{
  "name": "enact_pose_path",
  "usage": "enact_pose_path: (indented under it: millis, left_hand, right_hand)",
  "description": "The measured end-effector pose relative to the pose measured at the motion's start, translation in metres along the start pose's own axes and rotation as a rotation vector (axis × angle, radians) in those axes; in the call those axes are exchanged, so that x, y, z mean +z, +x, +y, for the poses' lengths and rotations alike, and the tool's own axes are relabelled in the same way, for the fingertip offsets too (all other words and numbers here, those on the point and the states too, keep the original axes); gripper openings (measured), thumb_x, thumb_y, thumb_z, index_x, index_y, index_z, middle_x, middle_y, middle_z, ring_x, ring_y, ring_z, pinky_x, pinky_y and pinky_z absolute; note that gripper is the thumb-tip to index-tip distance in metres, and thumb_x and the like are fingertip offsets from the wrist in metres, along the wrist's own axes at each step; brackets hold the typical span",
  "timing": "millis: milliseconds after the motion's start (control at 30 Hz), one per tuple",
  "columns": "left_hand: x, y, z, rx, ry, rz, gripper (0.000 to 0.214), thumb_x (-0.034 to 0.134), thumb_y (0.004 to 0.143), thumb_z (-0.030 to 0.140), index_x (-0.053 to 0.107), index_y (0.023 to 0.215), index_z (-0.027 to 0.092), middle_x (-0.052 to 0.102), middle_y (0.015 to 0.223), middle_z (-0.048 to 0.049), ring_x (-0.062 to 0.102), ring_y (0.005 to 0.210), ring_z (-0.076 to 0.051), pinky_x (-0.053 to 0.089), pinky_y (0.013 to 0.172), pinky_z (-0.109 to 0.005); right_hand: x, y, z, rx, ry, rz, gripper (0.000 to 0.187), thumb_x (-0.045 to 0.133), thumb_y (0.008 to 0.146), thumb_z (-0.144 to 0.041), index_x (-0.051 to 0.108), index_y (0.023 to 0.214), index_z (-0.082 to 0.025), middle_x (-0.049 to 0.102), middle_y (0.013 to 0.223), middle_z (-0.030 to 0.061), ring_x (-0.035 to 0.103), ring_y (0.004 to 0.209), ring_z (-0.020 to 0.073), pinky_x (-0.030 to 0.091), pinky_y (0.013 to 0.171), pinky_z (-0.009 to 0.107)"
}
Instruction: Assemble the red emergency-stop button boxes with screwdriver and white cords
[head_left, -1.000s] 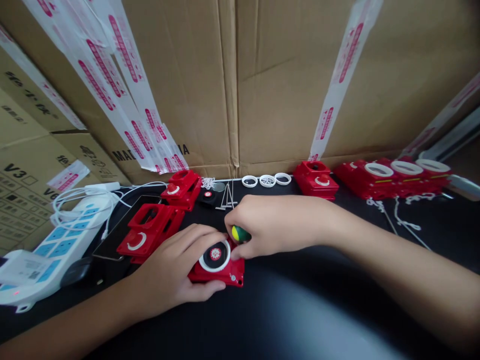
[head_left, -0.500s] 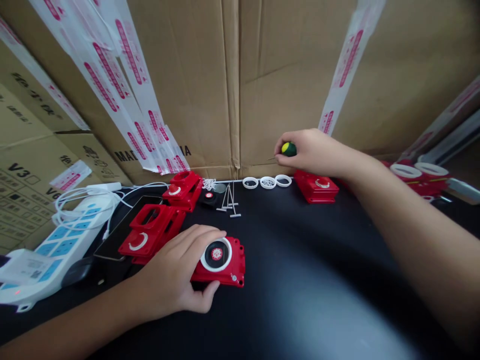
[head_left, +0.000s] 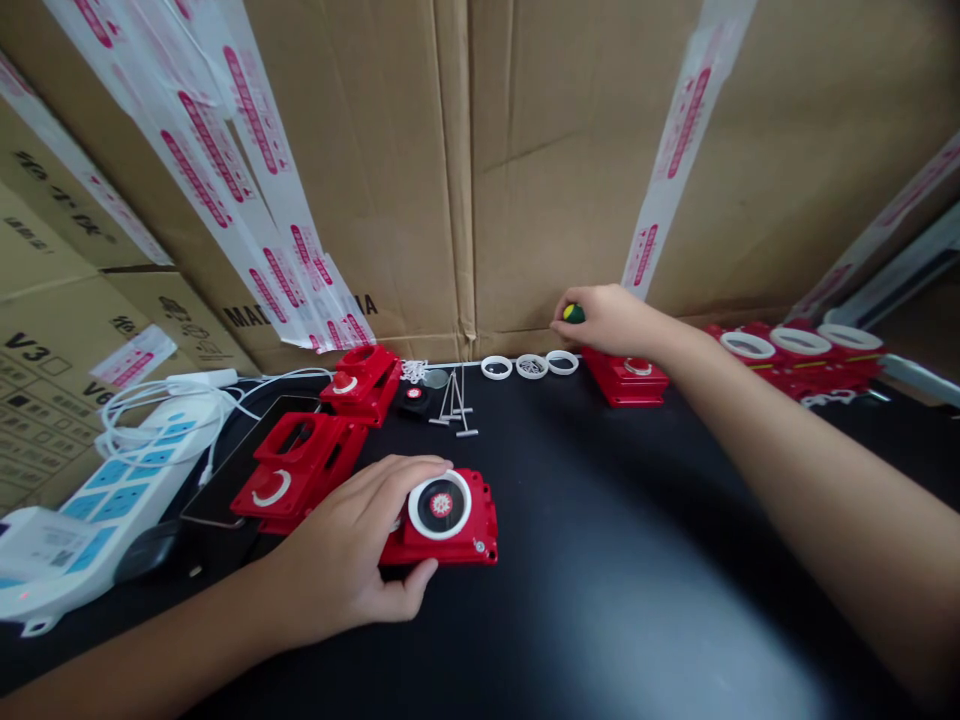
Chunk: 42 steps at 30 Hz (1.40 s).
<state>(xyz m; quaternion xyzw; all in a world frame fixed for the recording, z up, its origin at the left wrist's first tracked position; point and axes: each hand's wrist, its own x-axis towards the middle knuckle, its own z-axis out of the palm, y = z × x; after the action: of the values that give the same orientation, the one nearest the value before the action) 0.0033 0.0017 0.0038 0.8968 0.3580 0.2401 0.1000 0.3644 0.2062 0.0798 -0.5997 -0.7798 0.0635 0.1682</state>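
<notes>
My left hand (head_left: 352, 550) grips a red plastic housing (head_left: 450, 520) with a white ring and a black disc on top, near the front of the black table (head_left: 600, 560). My right hand (head_left: 611, 318) is stretched to the back of the table, closed round a small tool with a green and yellow handle (head_left: 574, 313). It hovers just over a stack of red housings (head_left: 626, 375) beside the cardboard wall. Three white rings (head_left: 531, 365) lie left of that stack.
More red housings (head_left: 300, 465) and another pair (head_left: 360, 378) lie at the left, with thin metal pins (head_left: 456, 405) between. A white power strip (head_left: 105, 500) with cable sits far left. A row of red housings with white rings (head_left: 795, 355) lines the right. Cardboard boxes (head_left: 465, 170) close the back.
My right hand left the housing under my left hand and carried the green-handled tool to the back, now lower over the red stack. My left hand kept its grip.
</notes>
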Motion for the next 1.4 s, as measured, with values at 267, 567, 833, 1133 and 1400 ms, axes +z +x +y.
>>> enact_pose_path:
  millis: [267,567,833,1133,1400]
  left_hand:
    - [0.001,-0.003,-0.001,-0.048,0.038,-0.029,0.074,0.07,0.098,0.022,0.04,0.166,0.03,0.058,0.166,-0.0131,0.063,0.149,-0.034,0.056,0.126,-0.055]
    - [-0.001,0.0,0.001,-0.075,0.127,-0.037,0.07,0.068,0.104,0.029,0.04,0.167,0.028,0.064,0.157,-0.0142,0.069,0.141,-0.036,0.061,0.118,-0.056]
    - [-0.002,0.001,-0.003,-0.122,0.153,-0.012,0.061,0.072,0.105,0.037,0.047,0.159,0.026,0.067,0.153,-0.0159,0.071,0.138,-0.039,0.062,0.115,-0.061]
    - [-0.003,0.002,-0.002,-0.102,0.159,-0.034,0.062,0.07,0.106,0.034,0.043,0.161,0.027,0.066,0.153,-0.017,0.071,0.139,-0.04,0.062,0.115,-0.062]
    - [-0.003,0.001,-0.001,-0.102,0.18,-0.059,0.063,0.069,0.109,0.035,0.042,0.164,0.024,0.064,0.155,-0.0172,0.07,0.14,-0.039,0.061,0.117,-0.062]
  right_hand:
    - [-0.036,-0.02,-0.046,0.033,0.58,0.157,0.032,0.055,0.098,-0.04,0.045,0.071,-0.027,0.047,0.062,-0.0022,0.038,0.052,0.0146,0.035,0.054,0.033]
    - [-0.013,-0.08,-0.144,-0.102,1.572,-0.307,0.029,0.053,0.09,-0.034,0.044,0.063,-0.025,0.034,0.051,-0.0083,0.018,0.042,0.0076,0.017,0.037,0.023]
    - [0.002,-0.101,-0.161,-0.334,1.734,-0.467,0.036,0.05,0.1,-0.032,0.049,0.065,-0.023,0.038,0.048,-0.0084,0.021,0.041,0.0063,0.021,0.038,0.018]
    - [0.015,-0.095,-0.16,-0.292,1.835,-0.451,0.037,0.055,0.098,-0.036,0.05,0.064,-0.024,0.036,0.048,-0.0094,0.017,0.04,0.0065,0.019,0.037,0.018]
    - [0.016,-0.095,-0.16,-0.266,1.809,-0.498,0.035,0.053,0.096,-0.034,0.049,0.064,-0.024,0.037,0.047,-0.0093,0.017,0.04,0.0069,0.018,0.038,0.019]
